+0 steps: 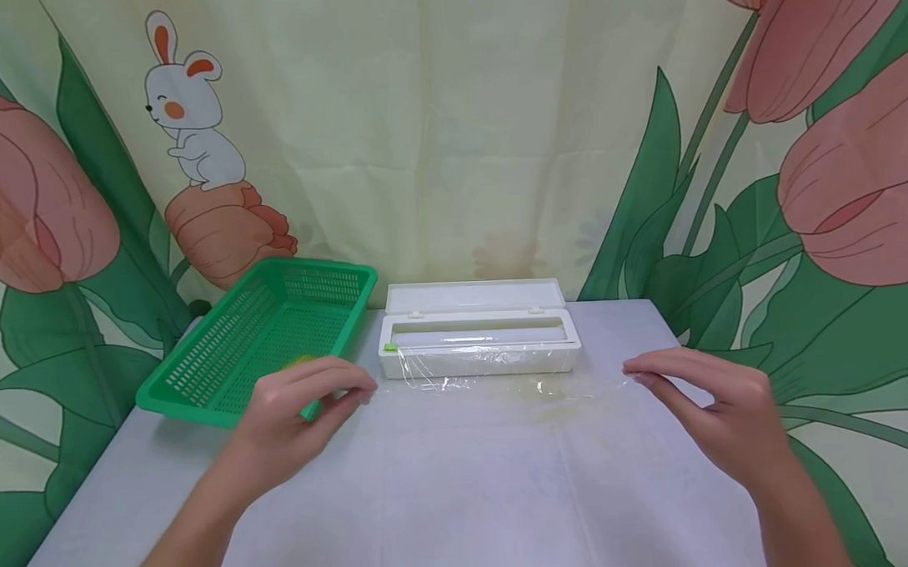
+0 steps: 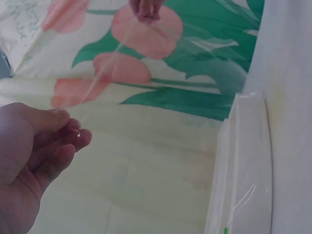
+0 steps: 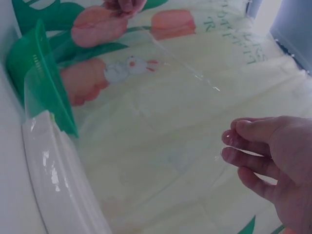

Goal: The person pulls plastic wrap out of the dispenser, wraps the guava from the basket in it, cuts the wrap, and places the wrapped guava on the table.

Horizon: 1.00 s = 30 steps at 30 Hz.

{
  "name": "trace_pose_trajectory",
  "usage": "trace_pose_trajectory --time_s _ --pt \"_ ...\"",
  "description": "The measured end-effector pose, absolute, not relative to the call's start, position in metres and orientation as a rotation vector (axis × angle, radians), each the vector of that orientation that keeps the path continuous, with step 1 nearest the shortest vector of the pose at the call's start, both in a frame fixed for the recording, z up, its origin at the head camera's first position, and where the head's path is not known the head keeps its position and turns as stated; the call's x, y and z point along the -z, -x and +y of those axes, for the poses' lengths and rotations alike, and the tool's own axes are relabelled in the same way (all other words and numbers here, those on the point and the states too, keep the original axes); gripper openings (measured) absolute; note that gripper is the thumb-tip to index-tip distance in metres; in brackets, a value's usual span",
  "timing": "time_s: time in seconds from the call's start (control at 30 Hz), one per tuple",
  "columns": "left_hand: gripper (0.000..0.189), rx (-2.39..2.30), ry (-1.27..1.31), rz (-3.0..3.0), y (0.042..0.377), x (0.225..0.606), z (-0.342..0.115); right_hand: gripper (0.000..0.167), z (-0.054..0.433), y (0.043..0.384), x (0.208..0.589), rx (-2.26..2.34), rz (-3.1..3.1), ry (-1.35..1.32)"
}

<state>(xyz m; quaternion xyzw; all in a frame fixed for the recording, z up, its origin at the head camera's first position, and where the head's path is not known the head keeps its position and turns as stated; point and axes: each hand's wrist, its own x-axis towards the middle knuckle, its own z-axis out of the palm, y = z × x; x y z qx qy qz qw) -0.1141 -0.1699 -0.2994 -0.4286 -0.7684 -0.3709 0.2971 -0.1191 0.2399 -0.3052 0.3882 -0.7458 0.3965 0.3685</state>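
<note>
A clear sheet of plastic wrap (image 1: 446,382) stretches between the two hands, draping down the front of the white wrap dispenser (image 1: 479,363). In the head view, the left hand (image 1: 297,418) pinches one corner between thumb and fingertips, to the left of the box. Across from it, the right hand (image 1: 724,407) pinches the other corner with thumb and forefinger. The left wrist view shows the film's taut edge (image 2: 101,73) running toward the far hand. The dispenser's lid (image 1: 473,296) stands raised, and the white roll (image 1: 478,336) shows through its slot.
A green plastic basket (image 1: 174,402) stands at the left, with something yellow (image 1: 304,359) in it, mostly hidden by the left hand. A green slider (image 1: 390,347) sits at the dispenser's left end. Behind the white-covered table (image 1: 461,500) hangs a printed curtain (image 1: 479,149).
</note>
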Motion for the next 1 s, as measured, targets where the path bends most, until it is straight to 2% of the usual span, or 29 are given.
trace_pose_trajectory --time_s 0.17,0.23,0.37,0.43,0.53,0.67,1.0 --pt "0.013 1.042 1.156 -2.079 0.12 0.308 -0.171 0.033 0.241 0.121 0.313 -1.014 -1.981 -0.944" --pt "0.015 1.074 1.158 -2.099 0.123 0.312 -0.171 0.03 0.243 0.123 0.318 -1.033 -1.996 -0.937" --pt "0.014 1.125 1.129 -2.162 0.126 0.32 -0.173 0.012 0.247 0.127 0.328 -1.051 -2.04 -0.912" --pt "0.01 1.133 1.113 -2.186 0.126 0.323 -0.173 0.022 0.248 0.128 0.332 -1.04 -2.078 -0.885" --pt "0.021 1.137 1.099 -2.206 0.127 0.328 -0.174 0.033 0.25 0.128 0.336 -1.023 -2.156 -0.842" --pt "0.032 1.151 1.102 -2.208 0.128 0.332 -0.175 0.033 0.251 0.126 0.339 -1.013 -2.273 -0.787" --pt "0.026 1.133 1.093 -2.305 0.13 0.344 -0.173 0.038 0.25 0.13 0.354 -0.99 -2.374 -0.774"
